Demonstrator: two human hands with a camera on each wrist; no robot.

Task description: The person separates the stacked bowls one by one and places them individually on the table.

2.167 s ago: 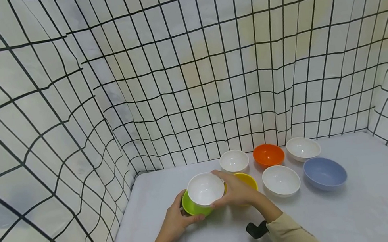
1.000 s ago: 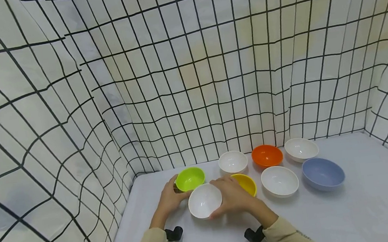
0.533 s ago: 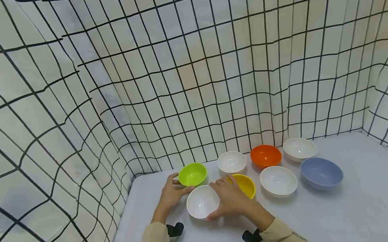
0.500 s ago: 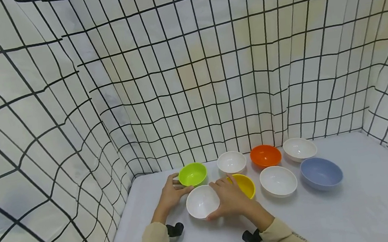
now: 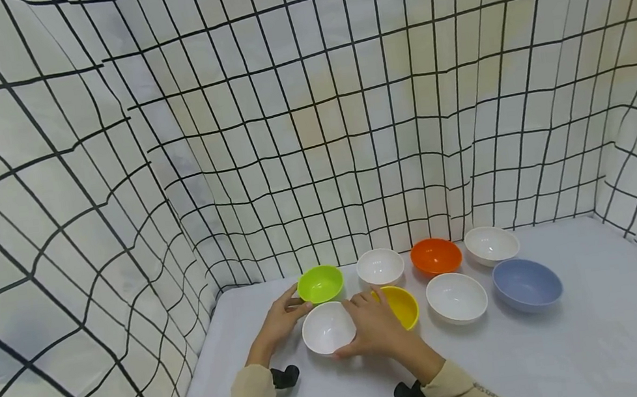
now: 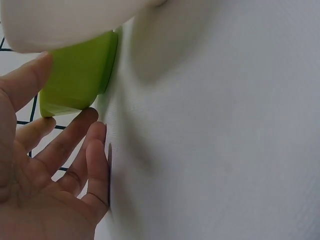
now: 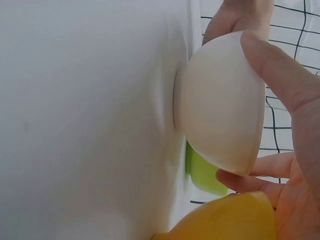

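Observation:
My right hand (image 5: 374, 324) holds a small white bowl (image 5: 329, 329) by its right side, thumb at the near rim and fingers at the far side. In the right wrist view the white bowl (image 7: 220, 100) is upright, its foot close to the tablecloth. A lime green bowl (image 5: 320, 285) stands just behind it. My left hand (image 5: 280, 324) lies at the green bowl's left side with its fingers spread and fairly straight. In the left wrist view the fingertips of the left hand (image 6: 60, 165) are right at the green bowl (image 6: 80, 75).
A yellow bowl (image 5: 403, 307) stands right beside my right hand. Farther right and behind are more white bowls (image 5: 456, 299), an orange bowl (image 5: 436, 256) and a wide blue bowl (image 5: 527, 285). A white cloth wall with black grid lines (image 5: 310, 127) rises behind the table.
The white bowl came down from over the green bowl to a place in front of it. The green bowl moved back, then slightly right, and my left hand loosened from it.

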